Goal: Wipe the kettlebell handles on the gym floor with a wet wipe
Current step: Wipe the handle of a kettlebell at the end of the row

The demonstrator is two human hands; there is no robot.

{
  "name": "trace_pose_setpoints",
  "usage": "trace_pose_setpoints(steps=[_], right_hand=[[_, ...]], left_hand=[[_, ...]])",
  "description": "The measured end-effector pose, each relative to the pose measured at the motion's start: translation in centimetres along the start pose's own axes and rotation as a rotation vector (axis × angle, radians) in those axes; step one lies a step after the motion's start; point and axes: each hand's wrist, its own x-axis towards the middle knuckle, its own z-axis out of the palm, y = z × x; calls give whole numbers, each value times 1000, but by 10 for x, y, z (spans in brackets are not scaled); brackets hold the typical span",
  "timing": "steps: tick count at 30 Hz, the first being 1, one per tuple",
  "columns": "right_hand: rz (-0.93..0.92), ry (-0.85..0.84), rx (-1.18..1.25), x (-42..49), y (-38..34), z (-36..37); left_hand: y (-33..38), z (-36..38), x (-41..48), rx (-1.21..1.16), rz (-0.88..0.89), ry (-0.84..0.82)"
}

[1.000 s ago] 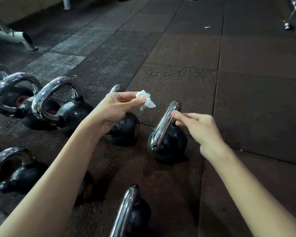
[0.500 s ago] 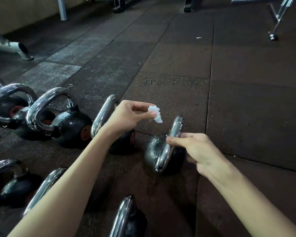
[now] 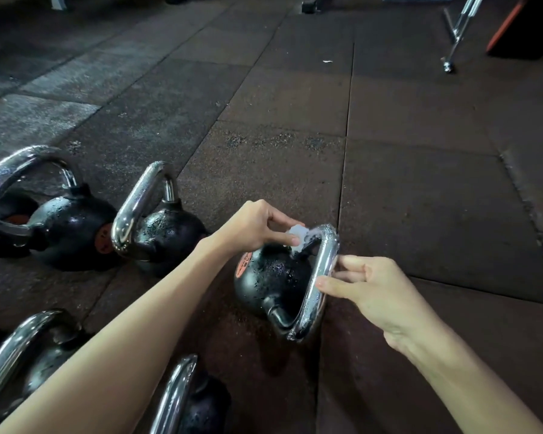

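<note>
Head view. The kettlebell [image 3: 270, 277] being worked on lies tipped on the rubber floor [image 3: 420, 183], at the right end of the far row. Its body points left and its chrome handle [image 3: 322, 274] points right.

The left hand [image 3: 251, 227] pinches a small crumpled wet wipe [image 3: 297, 234] in curled fingertips and presses it to the far end of the handle, where the bar bends down to the body. The right hand [image 3: 373, 289] takes the middle of the bar lightly between the thumb and extended fingers, and is otherwise loosely spread.

Handling, as a judgement: the body is cast iron, heavy and rigid. Lying on its side it may roll unless the bar is braced. The chrome is smooth and appears beaded with moisture, so it is likely slippery. The best hold is the straight middle of the bar, clear of the wiping path. The wipe is soft and light and should wrap round the bar.

Appearance: the body is black and pebbled, speckled with droplets, with an orange end disc. The handle is bright and reflective.

A neighbouring kettlebell [image 3: 166, 233] stands just to the left. Others stand further left and nearer.
</note>
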Motion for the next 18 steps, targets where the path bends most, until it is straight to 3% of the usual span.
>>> trace_pose_setpoints(steps=[7, 13, 18], right_hand=[[-31, 27, 23, -1, -3, 6], [-39, 24, 5, 1, -3, 5], [-71, 12, 24, 5, -1, 3]], left_hand=[[-2, 13, 7, -207, 36, 138], [-20, 12, 8, -213, -62, 77], [13, 8, 17, -246, 105, 108]])
